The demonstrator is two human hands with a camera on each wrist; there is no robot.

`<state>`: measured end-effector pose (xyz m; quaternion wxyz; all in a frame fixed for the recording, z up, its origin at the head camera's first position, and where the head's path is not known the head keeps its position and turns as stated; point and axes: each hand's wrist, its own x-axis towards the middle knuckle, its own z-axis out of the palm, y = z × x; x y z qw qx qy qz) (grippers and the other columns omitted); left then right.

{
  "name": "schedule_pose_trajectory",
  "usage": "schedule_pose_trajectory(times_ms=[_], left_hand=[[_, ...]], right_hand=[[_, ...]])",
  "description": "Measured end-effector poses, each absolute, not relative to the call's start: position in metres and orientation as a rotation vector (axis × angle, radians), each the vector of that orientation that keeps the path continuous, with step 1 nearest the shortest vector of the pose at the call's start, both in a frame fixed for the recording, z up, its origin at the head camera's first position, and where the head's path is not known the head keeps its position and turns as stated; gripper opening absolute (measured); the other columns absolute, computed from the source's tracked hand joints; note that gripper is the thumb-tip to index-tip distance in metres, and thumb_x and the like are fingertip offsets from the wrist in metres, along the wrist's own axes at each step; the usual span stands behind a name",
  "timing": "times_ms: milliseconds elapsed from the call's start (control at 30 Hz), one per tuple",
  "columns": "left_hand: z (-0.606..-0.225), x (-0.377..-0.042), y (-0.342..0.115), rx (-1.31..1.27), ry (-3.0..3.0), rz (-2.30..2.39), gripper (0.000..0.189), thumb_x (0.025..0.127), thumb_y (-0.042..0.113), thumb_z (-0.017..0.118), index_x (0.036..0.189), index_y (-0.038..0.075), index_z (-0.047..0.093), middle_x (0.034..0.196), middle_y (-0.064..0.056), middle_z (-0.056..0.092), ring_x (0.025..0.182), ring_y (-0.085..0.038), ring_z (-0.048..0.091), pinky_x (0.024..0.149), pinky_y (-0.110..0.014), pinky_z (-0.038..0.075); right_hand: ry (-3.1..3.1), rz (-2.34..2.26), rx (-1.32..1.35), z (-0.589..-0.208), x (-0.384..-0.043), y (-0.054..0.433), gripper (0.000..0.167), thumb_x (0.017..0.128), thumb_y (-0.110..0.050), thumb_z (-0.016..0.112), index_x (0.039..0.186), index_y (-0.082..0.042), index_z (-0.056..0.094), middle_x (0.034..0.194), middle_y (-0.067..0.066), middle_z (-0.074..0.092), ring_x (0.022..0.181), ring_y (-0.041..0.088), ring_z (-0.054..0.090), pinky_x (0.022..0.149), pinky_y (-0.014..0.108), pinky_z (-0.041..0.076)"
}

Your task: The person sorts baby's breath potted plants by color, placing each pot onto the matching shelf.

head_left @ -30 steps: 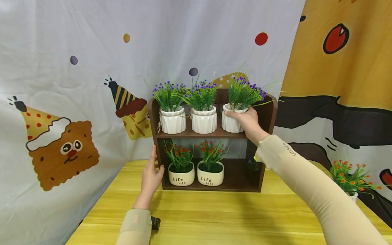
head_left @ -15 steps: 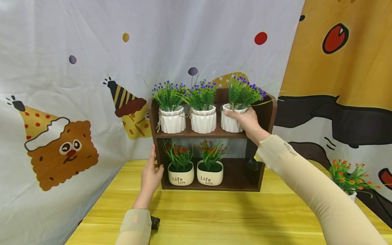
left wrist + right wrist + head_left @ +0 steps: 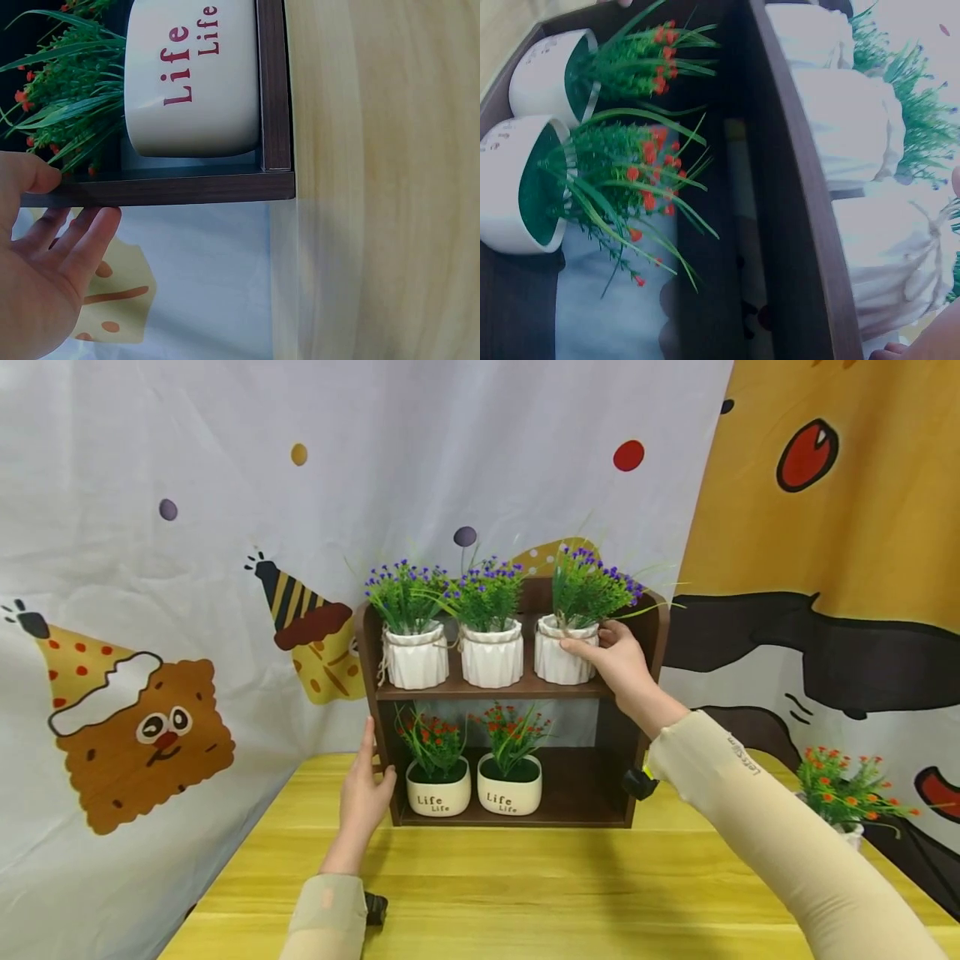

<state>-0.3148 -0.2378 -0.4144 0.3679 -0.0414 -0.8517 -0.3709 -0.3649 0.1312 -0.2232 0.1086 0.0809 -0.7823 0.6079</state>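
A dark brown two-tier shelf (image 3: 510, 691) stands on the table. My left hand (image 3: 363, 802) holds its left side panel, thumb inside and fingers outside in the left wrist view. Three white ribbed pots with purple flowers line the upper tier: the left pot (image 3: 417, 658), the middle pot (image 3: 492, 656) and the right pot (image 3: 561, 653). My right hand (image 3: 626, 664) is at the right pot's right side, its thumb over the front and its grasp loosened. Two cream pots lettered "Life" with red flowers, a left one (image 3: 439, 797) and a right one (image 3: 509, 795), sit below.
Another potted plant with orange-red flowers (image 3: 840, 789) stands at the table's right side. The yellow wood table (image 3: 495, 893) extends in front of the shelf. Behind hangs a printed cloth (image 3: 390, 452).
My right hand has loosened around the right purple-flowered pot and shifted slightly right, while the pot stays on the upper tier. My left hand keeps its place; the head view has turned slightly.
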Motion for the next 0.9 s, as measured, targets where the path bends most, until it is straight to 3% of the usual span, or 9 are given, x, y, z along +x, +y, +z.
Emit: schedule_pose_trajectory(times_ms=[200,467,600,733,900], left_hand=[[-0.415,-0.313,-0.238,-0.093,-2.2,-0.954,0.092,0.086,-0.002,0.065,0.157,0.029,0.016,0.13,-0.026,0.056,0.092,-0.039,0.065,0.068,-0.051,0.053],[-0.415,-0.313,-0.237,-0.101,-2.189,-0.945,0.094,0.085,-0.003,0.065,0.157,0.031,0.015,0.129,-0.026,0.056,0.091,-0.04,0.065,0.068,-0.051,0.053],[-0.414,-0.313,-0.238,-0.1,-2.196,-0.954,0.093,0.085,-0.003,0.065,0.157,0.03,0.015,0.13,-0.027,0.055,0.093,-0.041,0.064,0.071,-0.052,0.054],[-0.414,-0.313,-0.239,-0.097,-2.2,-0.953,0.093,0.085,-0.003,0.065,0.157,0.029,0.015,0.13,-0.027,0.054,0.094,-0.042,0.064,0.073,-0.054,0.053],[-0.415,-0.314,-0.24,-0.1,-2.189,-0.944,0.093,0.084,-0.003,0.065,0.157,0.028,0.016,0.13,-0.027,0.055,0.091,-0.041,0.064,0.07,-0.054,0.052]], right_hand=[[-2.301,1.831,0.343,-0.227,-0.339,0.144,0.096,0.088,-0.043,0.069,0.157,-0.01,0.01,0.158,0.014,0.019,0.144,0.029,0.02,0.115,0.05,0.019],[-2.221,1.99,0.533,-0.219,-0.293,0.176,0.082,0.097,-0.03,0.06,0.156,-0.009,0.009,0.159,0.016,0.016,0.144,0.029,0.02,0.117,0.045,0.014],[-2.09,2.047,0.646,-0.215,-0.275,0.199,0.072,0.099,-0.022,0.057,0.156,-0.008,0.015,0.154,0.015,0.025,0.138,0.023,0.032,0.116,0.04,0.02],[-1.853,2.14,0.738,-0.212,-0.266,0.227,0.052,0.101,-0.015,0.051,0.149,-0.009,0.031,0.14,0.005,0.044,0.125,0.012,0.046,0.112,0.03,0.029],[-1.645,2.137,0.702,-0.21,-0.262,0.264,0.035,0.104,-0.017,0.046,0.138,-0.011,0.044,0.136,0.001,0.049,0.121,0.011,0.051,0.108,0.023,0.034]])
